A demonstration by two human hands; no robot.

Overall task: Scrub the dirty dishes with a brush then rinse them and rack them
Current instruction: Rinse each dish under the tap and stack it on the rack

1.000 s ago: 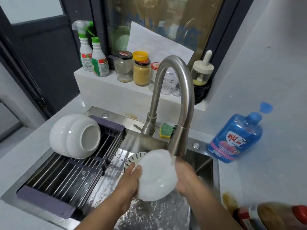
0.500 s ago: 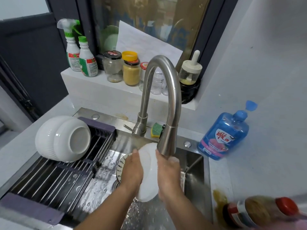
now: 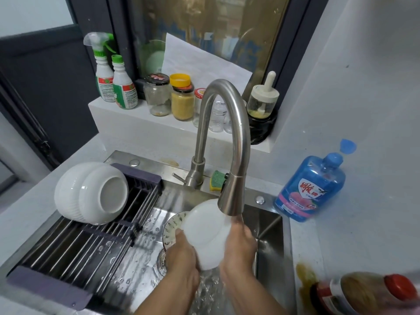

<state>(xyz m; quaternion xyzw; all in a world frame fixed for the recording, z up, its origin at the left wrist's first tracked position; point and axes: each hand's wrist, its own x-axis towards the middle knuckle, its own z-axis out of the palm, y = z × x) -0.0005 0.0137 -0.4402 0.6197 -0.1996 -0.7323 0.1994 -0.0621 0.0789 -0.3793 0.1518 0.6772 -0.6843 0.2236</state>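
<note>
White bowl [image 3: 205,230], glossy, tilted under running faucet [image 3: 231,192], gripped by left hand [image 3: 181,258] and right hand [image 3: 241,246]

Worktop to your right [image 3: 375,235]: blue soap bottle [image 3: 311,189] upright, sauce bottle [image 3: 366,292] lying near brown spill [image 3: 304,277]. Jars [image 3: 182,103] line ledge [image 3: 127,119] ahead.

The white dish [image 3: 205,233] hides the fingers of my right hand [image 3: 241,248] and most of the patterned bowl [image 3: 172,226]; the blurred sauce bottle [image 3: 372,294] runs off the lower right edge.
</note>
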